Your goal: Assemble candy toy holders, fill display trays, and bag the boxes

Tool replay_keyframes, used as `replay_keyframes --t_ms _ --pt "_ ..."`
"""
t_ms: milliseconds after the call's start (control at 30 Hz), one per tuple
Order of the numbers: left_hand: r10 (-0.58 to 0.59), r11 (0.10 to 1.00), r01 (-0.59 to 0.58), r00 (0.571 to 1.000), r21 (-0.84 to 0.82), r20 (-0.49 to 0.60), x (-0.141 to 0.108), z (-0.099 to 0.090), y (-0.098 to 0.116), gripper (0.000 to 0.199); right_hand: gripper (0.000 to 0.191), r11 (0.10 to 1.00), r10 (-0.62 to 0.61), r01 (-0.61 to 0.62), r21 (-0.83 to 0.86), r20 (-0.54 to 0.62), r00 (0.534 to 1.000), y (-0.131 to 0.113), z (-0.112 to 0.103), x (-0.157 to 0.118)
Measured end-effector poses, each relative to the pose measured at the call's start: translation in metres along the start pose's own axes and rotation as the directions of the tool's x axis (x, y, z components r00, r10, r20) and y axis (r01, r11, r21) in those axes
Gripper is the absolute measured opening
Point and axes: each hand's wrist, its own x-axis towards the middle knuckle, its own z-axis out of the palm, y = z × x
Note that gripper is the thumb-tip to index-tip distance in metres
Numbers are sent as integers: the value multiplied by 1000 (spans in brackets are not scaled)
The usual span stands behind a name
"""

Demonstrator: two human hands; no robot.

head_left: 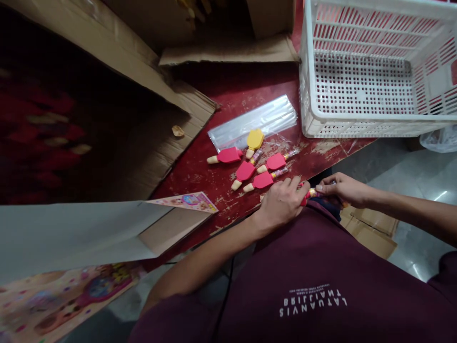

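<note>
My left hand (280,202) is closed around a red popsicle-shaped toy (303,200), mostly hidden by the fingers. From it a tube with a yellow band (313,192) sticks out, and my right hand (337,187) pinches the tube's other end. Both hands are at the table's front edge, close to my shirt. Beyond my left hand lie several similar toys with cream sticks: a red one with a tube (263,180), another red one (275,162), a red one without a visible tube (229,155) and a yellow one (254,139). Clear plastic sleeves (253,121) lie flat behind them.
A white plastic crate (374,119) stands at the back right. Open cardboard boxes (228,55) line the back and left; the left one (150,138) holds red pieces. A printed carton (71,233) occupies the lower left. Flattened cardboard (371,231) is on the floor.
</note>
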Motion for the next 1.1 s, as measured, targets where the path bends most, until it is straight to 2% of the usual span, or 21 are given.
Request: replay_keyframes --t_ms 33,100,200,267,367,433,467,533,567,733,833,900,967,1000,1067,1100 --pt "9 1000 -9 1000 23 0 0 0 -1 39 55 995 71 -73 61 36 997 -2 2 2" --pt "3 999 -3 1000 38 2 -1 -1 -3 37 56 995 68 -69 66 8 998 -4 5 4" --pt "-32 999 32 1000 -5 1 -2 0 -7 36 52 972 -180 167 -164 -70 981 0 9 4" --pt "-77 993 75 997 -95 -16 -4 2 -8 37 46 852 -418 369 -372 -58 907 6 9 3" --pt "-149 951 133 988 -279 -40 -4 6 -10 39 37 543 -676 525 -656 30 737 19 5 5" --pt "-144 911 116 989 -396 -42 -4 8 -11 37 32 367 -755 560 -743 113 646 26 2 6" --pt "-129 892 97 991 -441 -43 -4 9 -12 35 33 314 -777 577 -754 145 612 28 1 7" --pt "-92 869 54 994 -492 -53 -4 10 -13 32 35 264 -805 611 -746 179 566 28 0 5" --pt "-79 865 39 995 -500 -59 -4 10 -13 31 35 256 -807 619 -742 188 559 26 0 4" --pt "-55 819 24 998 -574 -36 -7 13 -16 27 30 286 -808 652 -702 189 558 18 6 0" --pt "-20 748 30 1000 -663 22 -7 14 -19 21 28 346 -795 671 -656 175 581 18 9 -1" --pt "0 733 30 999 -680 45 -7 14 -20 20 28 392 -777 667 -633 160 609 18 11 -2" --pt "-7 766 39 999 -642 52 -7 13 -19 22 28 476 -737 635 -608 117 665 16 13 -4" --pt "-23 796 50 998 -603 52 -7 12 -17 24 30 543 -699 601 -586 80 710 14 14 -5" --pt "-54 878 72 997 -473 53 -8 12 -11 30 34 727 -559 481 -490 -15 829 9 16 -5" --pt "-54 921 70 997 -384 53 -8 13 -8 32 37 828 -441 385 -406 -50 896 7 16 -4"
